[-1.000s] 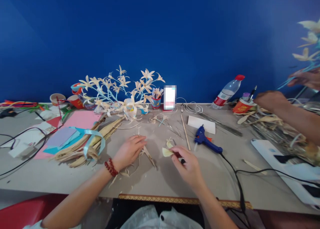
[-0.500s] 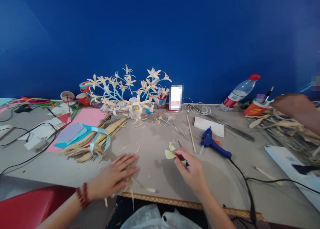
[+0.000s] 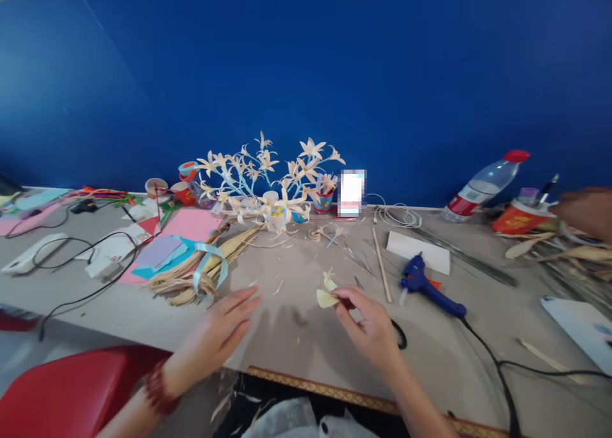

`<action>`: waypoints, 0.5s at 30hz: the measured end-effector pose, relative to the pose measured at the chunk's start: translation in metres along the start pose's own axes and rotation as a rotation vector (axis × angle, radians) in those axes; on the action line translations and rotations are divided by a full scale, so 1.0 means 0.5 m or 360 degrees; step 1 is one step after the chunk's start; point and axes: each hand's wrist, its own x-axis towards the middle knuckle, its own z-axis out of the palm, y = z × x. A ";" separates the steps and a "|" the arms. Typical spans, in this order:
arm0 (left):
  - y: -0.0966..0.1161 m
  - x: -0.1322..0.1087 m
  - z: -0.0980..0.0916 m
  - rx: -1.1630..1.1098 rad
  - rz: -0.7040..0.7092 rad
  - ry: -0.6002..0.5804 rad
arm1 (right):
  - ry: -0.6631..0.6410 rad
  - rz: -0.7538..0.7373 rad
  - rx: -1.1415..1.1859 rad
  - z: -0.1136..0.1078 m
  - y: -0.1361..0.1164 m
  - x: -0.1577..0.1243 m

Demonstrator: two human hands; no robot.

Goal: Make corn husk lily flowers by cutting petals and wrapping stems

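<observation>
My right hand (image 3: pixel 366 320) pinches a small pale yellow-green petal-like piece (image 3: pixel 326 298) over the middle of the table. A thin curled pale shred (image 3: pixel 328 280) shows just above that piece. Part of a black-handled tool (image 3: pixel 398 335) lies beside and partly under the right hand. My left hand (image 3: pixel 222 329) is over the table's front edge, slightly blurred, its fingers stretched out and nothing seen in them. Small pale scraps (image 3: pixel 278 287) lie on the table between the hands. Several pale flowers on light blue stems (image 3: pixel 268 164) stand at the back.
A blue glue gun (image 3: pixel 430 288) with its cable lies right of a thin stick (image 3: pixel 381 266). Dried husks (image 3: pixel 182 278) tied with ribbon lie left, near coloured paper (image 3: pixel 194 224). A bottle (image 3: pixel 488 186) leans at the back right. Another person's hand (image 3: pixel 586 211) shows far right.
The view has swung left. My left hand has moved off the table surface, and the pale scraps beneath it have dropped past the front edge. My right hand still holds the petal-like piece.
</observation>
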 end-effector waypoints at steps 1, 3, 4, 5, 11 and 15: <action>0.008 0.054 0.025 0.0046 0.0088 -0.0058 | 0.0013 0.0014 -0.0013 -0.004 -0.001 -0.003; 0.011 0.144 0.075 0.0131 0.0152 -0.0098 | 0.0057 0.0047 -0.0041 -0.014 -0.003 -0.012; 0.008 0.175 0.096 0.0169 0.0153 -0.0118 | 0.0079 0.0059 -0.0052 -0.019 -0.004 -0.018; 0.003 0.195 0.111 0.0170 0.0176 -0.0131 | 0.0098 0.0068 -0.0060 -0.024 -0.004 -0.023; -0.017 0.033 0.103 0.0191 0.0295 -0.0221 | 0.0133 0.0116 -0.0061 -0.037 0.013 -0.040; -0.044 -0.253 0.104 0.0435 -0.0028 -0.0191 | 0.0116 0.0078 -0.0021 -0.034 0.023 -0.023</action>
